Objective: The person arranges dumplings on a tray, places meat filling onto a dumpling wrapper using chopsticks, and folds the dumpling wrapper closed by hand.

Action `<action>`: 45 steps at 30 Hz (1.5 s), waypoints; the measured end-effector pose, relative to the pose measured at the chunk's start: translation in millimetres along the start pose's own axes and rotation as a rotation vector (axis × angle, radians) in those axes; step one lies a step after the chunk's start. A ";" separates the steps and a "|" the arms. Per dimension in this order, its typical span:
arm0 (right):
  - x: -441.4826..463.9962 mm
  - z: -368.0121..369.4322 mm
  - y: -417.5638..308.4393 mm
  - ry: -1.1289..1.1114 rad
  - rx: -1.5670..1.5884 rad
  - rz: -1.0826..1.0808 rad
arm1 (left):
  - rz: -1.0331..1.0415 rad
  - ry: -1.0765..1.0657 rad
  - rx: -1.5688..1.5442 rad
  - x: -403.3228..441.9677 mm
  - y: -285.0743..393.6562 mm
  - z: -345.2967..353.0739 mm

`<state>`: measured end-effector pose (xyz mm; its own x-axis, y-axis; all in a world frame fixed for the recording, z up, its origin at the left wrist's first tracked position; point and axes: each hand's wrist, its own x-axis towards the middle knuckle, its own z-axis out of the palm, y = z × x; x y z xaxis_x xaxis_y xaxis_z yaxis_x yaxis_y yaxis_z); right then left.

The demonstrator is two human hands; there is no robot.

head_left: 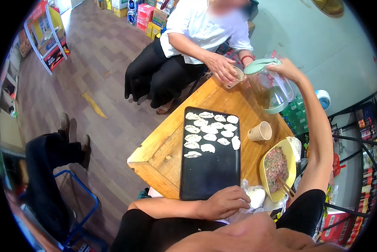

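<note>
My right hand is closed round the handle of a clear pitcher with a pale green lid and base. The pitcher leans toward a paper cup, its spout close to the rim. A person across the table holds that cup in a hand. My left hand rests at the near table edge, fingers loosely bent and apparently holding nothing. It lies below a black tray and beside a plastic bag with something white. Several dumplings sit on the tray's far half.
A second paper cup stands on the wooden table. Near it, a yellow bowl holds minced filling and chopsticks. Green bottles and a shelf rack are at right. Another person's legs show at left.
</note>
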<state>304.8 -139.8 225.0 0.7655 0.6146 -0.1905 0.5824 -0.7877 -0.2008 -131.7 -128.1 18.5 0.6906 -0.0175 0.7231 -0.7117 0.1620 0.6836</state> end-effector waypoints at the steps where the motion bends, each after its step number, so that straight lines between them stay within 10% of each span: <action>1: -8.5 1.0 11.7 0.032 0.085 -0.024 | -0.001 -0.004 0.000 1.4 0.3 -0.1; 18: -175.9 95.1 217.0 0.252 1.129 0.174 | -0.016 -0.036 0.232 2.6 -11.2 14.5; 25: -208.6 54.7 210.7 0.071 0.513 0.237 | -0.012 -0.176 0.366 -4.2 -4.2 45.2; 29: -247.8 45.3 254.6 0.361 0.387 -0.019 | -0.025 -0.239 0.352 -15.6 12.7 61.4; 45: -588.0 259.2 76.7 1.223 0.871 0.082 | -0.066 -0.357 0.588 -21.6 4.4 88.9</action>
<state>-171.6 -550.4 72.5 0.7927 -0.1890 0.5796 0.5236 -0.2758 -0.8061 -161.3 -214.7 14.7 0.7219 -0.3488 0.5977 -0.6910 -0.4109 0.5947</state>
